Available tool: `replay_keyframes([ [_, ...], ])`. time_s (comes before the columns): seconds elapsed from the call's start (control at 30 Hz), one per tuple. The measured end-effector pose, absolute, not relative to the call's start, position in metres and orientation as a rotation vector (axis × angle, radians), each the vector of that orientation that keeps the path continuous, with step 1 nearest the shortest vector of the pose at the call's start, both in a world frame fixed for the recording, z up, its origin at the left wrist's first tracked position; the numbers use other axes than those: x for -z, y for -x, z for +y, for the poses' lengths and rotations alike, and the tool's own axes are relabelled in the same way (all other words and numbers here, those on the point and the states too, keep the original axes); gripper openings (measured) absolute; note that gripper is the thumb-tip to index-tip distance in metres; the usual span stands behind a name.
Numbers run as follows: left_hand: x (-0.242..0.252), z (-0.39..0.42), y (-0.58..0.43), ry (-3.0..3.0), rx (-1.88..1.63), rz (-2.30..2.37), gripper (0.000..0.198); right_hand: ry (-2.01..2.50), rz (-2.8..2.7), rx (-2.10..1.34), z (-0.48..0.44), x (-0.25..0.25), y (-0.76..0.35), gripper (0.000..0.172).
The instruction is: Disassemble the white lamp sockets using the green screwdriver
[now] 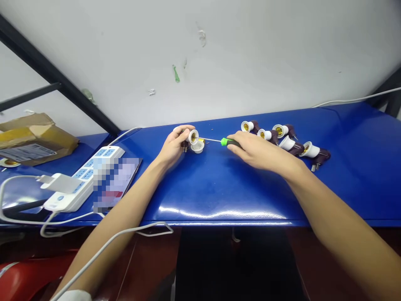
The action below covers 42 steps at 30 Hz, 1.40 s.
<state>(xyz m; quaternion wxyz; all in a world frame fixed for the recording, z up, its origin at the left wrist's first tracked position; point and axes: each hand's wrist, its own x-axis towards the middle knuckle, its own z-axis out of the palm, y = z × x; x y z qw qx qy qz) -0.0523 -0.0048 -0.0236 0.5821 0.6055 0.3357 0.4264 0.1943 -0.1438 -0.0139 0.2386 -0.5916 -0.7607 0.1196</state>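
Observation:
My left hand (pixel 173 147) grips a white lamp socket (pixel 193 137) with a brass interior, its open end facing right. A white round plastic cap (pixel 197 147) sits just below it, touching or very near my fingers. My right hand (pixel 257 151) holds a green-handled screwdriver (pixel 226 142), and its thin steel shaft (pixel 211 139) reaches left to the socket. The tip is hidden at the socket's edge. To the right of my right hand lie several white lamp sockets on dark brown plug bases (pixel 282 136), some with metal prongs showing.
The blue metal table (pixel 219 196) has a glossy front edge. At left lie a white power strip (pixel 84 179), a white plug adapter (pixel 59 182), a pixelated flat item (pixel 115 184), a cardboard box (pixel 34 138) and white cables. Black frame bars cross the upper left.

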Motion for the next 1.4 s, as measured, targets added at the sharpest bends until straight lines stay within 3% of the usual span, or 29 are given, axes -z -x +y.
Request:
replay_keyframes([
  [0.07, 0.0237, -0.0047, 0.0524, -1.416, -0.996, 0.781, 0.034, 1.631, -2.083, -0.360, -0.1437, 0.0141, -0.1940, 0.033],
  [0.17, 0.0239, -0.0047, 0.0524, -1.421, -0.991, 0.775, 0.036, 1.637, -2.035, -0.348, -0.1442, 0.0149, -0.1932, 0.022],
  [0.33, 0.0241, -0.0040, 0.0530, -1.430, -1.000, 0.778, 0.036, 1.623, -2.059, -0.342, -0.1438, 0.0150, -0.1929, 0.023],
  [0.47, 0.0247, -0.0032, 0.0537, -1.447, -1.000, 0.770, 0.037, 1.664, -2.027, -0.385, -0.1423, 0.0158, -0.1937, 0.034],
  [0.57, 0.0250, -0.0031, 0.0541, -1.454, -0.995, 0.775, 0.035, 1.615, -2.006, -0.348, -0.1421, 0.0174, -0.1947, 0.022],
  [0.7, 0.0249, -0.0031, 0.0546, -1.448, -0.998, 0.780, 0.034, 1.570, -2.009, -0.304, -0.1423, 0.0163, -0.1957, 0.021],
  [0.83, 0.0244, -0.0033, 0.0543, -1.453, -0.990, 0.775, 0.034, 1.606, -2.056, -0.353, -0.1419, 0.0142, -0.1962, 0.034],
  [0.93, 0.0241, -0.0041, 0.0535, -1.445, -0.978, 0.780, 0.034, 1.606, -2.025, -0.336, -0.1423, 0.0152, -0.1968, 0.018],
  [1.17, 0.0231, -0.0063, 0.0524, -1.434, -0.972, 0.787, 0.034, 1.628, -2.073, -0.381, -0.1421, 0.0181, -0.1965, 0.033],
  [1.27, 0.0227, -0.0072, 0.0517, -1.449, -0.961, 0.790, 0.033, 1.628, -2.082, -0.377, -0.1411, 0.0196, -0.1981, 0.022],
  [1.4, 0.0227, -0.0067, 0.0518, -1.452, -0.955, 0.787, 0.032, 1.608, -2.107, -0.367, -0.1404, 0.0201, -0.1991, 0.024],
])
